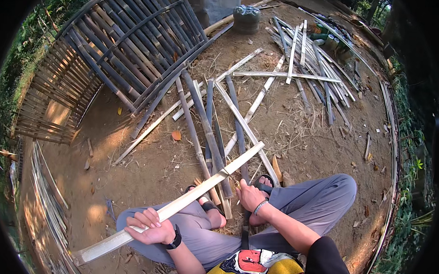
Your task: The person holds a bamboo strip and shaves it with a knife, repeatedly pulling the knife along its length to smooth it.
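A long pale split-bamboo strip [193, 189] slants across my lap, from the lower left up toward the middle. My left hand [149, 226] is closed round its lower part, with a dark band on the wrist. My right hand [251, 196] is closed round the handle of a small knife [226, 173], most of it hidden in the fingers. The knife's dark blade lies against the strip toward its far end. Beyond the strip, dark bamboo poles [205, 122] lie on the ground, pointing toward my feet.
A dark bamboo slatted frame [131, 42] stands at the far left, beside a lighter slatted panel [61, 90]. Split strips lie heaped [323, 68] at the far right and bundled [50, 203] at the left. A large plastic water bottle [246, 19] stands at the back.
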Demonstrator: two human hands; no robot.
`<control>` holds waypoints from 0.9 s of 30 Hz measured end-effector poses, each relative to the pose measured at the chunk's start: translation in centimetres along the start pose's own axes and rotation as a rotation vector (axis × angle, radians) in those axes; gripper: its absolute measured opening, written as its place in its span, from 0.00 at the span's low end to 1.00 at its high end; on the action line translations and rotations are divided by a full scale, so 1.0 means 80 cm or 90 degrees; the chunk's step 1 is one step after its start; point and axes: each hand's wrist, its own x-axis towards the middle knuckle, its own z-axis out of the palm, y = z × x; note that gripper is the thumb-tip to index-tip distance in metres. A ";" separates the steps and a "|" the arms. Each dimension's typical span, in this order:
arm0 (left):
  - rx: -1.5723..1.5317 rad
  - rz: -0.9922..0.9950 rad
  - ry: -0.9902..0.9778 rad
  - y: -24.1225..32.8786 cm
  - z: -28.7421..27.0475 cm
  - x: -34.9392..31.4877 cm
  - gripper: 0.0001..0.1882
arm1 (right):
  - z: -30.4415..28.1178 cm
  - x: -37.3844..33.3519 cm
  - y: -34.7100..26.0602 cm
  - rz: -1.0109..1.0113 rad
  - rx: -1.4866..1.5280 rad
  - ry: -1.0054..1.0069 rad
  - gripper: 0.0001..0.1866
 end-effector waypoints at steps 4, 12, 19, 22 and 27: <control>0.007 -0.009 0.096 -0.007 0.004 -0.012 0.23 | 0.002 0.012 0.019 0.003 0.017 0.155 0.16; 0.036 -0.008 0.157 -0.004 0.011 -0.002 0.23 | 0.037 0.038 0.070 0.064 -0.104 0.153 0.15; 0.043 -0.016 0.162 -0.003 0.004 -0.002 0.23 | 0.015 0.051 0.056 0.093 -0.113 0.144 0.16; 0.043 -0.010 0.155 -0.001 -0.005 0.000 0.23 | 0.000 -0.003 0.010 -0.066 -0.359 0.119 0.16; 0.023 -0.009 0.135 -0.004 0.003 -0.002 0.23 | 0.020 0.051 0.081 0.037 -0.117 0.091 0.15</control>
